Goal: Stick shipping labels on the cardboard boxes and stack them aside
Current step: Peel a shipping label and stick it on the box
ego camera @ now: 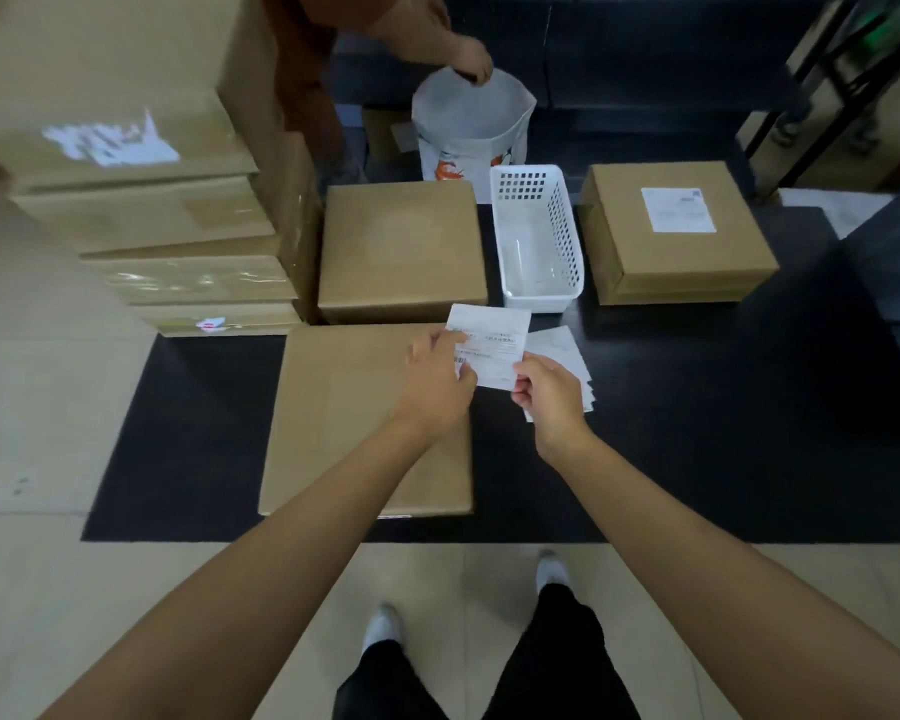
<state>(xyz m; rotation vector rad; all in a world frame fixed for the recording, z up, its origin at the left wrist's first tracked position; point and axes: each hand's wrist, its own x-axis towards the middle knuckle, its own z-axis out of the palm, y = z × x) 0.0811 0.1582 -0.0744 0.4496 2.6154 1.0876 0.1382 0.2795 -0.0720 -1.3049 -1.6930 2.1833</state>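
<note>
both hands raised over the low black table (pixel 697 407), a shipping label (pixel 494 345) held between them. left hand (pixel 440 379) pinches the label's left edge, thumb on top and fingers curled behind; right hand (pixel 549 394) pinches its lower right corner between thumb and forefinger. label is white with printed lines and a barcode near the left thumb, tilted slightly, held above the gap between the nearest box and a small fan of loose white sheets (pixel 567 356) lying on the table just right of it. nearest cardboard box (pixel 344 423), flat and unlabelled on top, lies under the left forearm at the table's front edge. behind it a second plain box (pixel 401 246), touching or almost touching it. right of that a white perforated plastic basket (pixel 536 241), looks empty. farther right, apart from the basket, a box (pixel 671 236) with a white label already on its top face. at far left a tall stack of cardboard boxes (pixel 167 210), one with torn white label remains on top. beyond the table another person's hand (pixel 471 59) grips the rim of a white bag (pixel 471 132) with orange print. wearer's dark trousers and white shoes show below on pale tile floor.
</note>
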